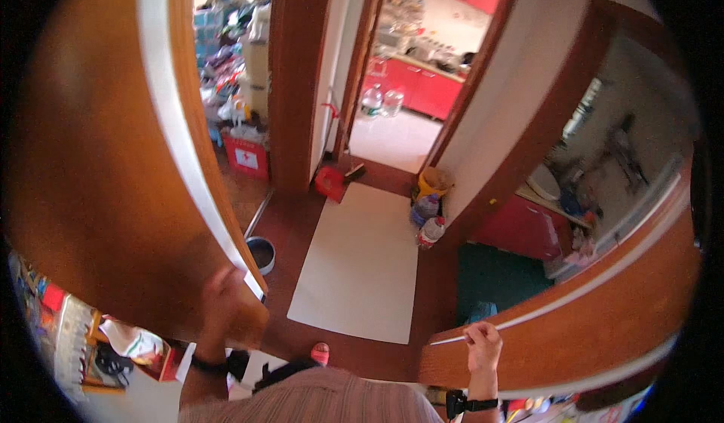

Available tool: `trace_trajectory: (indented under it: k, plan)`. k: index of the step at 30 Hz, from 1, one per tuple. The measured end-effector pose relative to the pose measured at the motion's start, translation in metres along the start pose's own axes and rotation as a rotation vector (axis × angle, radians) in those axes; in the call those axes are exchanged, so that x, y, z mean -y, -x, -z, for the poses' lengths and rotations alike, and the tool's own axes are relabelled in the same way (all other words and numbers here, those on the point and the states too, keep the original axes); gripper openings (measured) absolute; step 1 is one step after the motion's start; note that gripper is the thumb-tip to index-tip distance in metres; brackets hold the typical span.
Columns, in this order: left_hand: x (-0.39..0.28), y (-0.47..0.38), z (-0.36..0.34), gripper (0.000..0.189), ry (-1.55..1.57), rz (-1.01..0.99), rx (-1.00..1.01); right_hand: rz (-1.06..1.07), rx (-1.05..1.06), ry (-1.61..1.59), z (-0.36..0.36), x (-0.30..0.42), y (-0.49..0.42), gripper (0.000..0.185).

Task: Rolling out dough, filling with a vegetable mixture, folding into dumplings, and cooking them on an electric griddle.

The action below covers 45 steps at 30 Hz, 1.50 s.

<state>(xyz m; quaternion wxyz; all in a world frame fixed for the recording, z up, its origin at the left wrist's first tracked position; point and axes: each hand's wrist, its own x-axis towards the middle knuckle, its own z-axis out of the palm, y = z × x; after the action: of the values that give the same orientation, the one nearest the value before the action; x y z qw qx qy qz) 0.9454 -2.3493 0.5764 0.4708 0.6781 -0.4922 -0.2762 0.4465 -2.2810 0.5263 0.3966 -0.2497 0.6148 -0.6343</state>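
My left hand [223, 293] is blurred, beside the edge of a brown wooden door panel [102, 185] with a pale strip [192, 179]. I cannot tell whether it grips the edge. On the right, my right hand [483, 344] has its fingers curled together at the upper edge of another wooden panel [594, 332]. A thin white line [448, 341] runs out left from its fingertips; whether it is a loose stick or the panel's trim is unclear. Both wrists wear black bands. Between the hands, a pale floor mat [362, 259] lies on the dark red floor.
A grey pot [261, 255] stands beside the left panel. A red dustpan [330, 183] and a broom head [355, 171] lie past the mat. Plastic bottles [431, 231] and a yellow bucket [434, 182] line the right wall. Beyond a doorway are red kitchen cabinets [416, 86].
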Motion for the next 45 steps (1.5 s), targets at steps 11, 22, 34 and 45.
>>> trace_trajectory:
  k: [11, 22, 34, 45]
  plan:
    - [-0.120, -0.447, -0.408, 0.009, 0.227, -0.450, 0.205, 0.812, -0.170, 1.589, 0.029, -0.027, -0.445, 0.013]
    - [-0.091, -0.700, -0.442, 0.017, 0.168, -0.042, -0.140, 0.154, 0.422, 0.126, -0.487, 0.136, -0.889, 0.007]
    - [-0.308, -1.131, -0.769, 0.013, 0.260, -0.312, 0.334, 0.064, 0.240, -0.227, -0.670, 0.223, -1.334, 0.021]
    - [-0.316, -1.447, -1.000, 0.030, 0.293, -0.248, -0.003, 0.453, 0.021, 0.112, -0.784, 0.310, -1.913, 0.025]
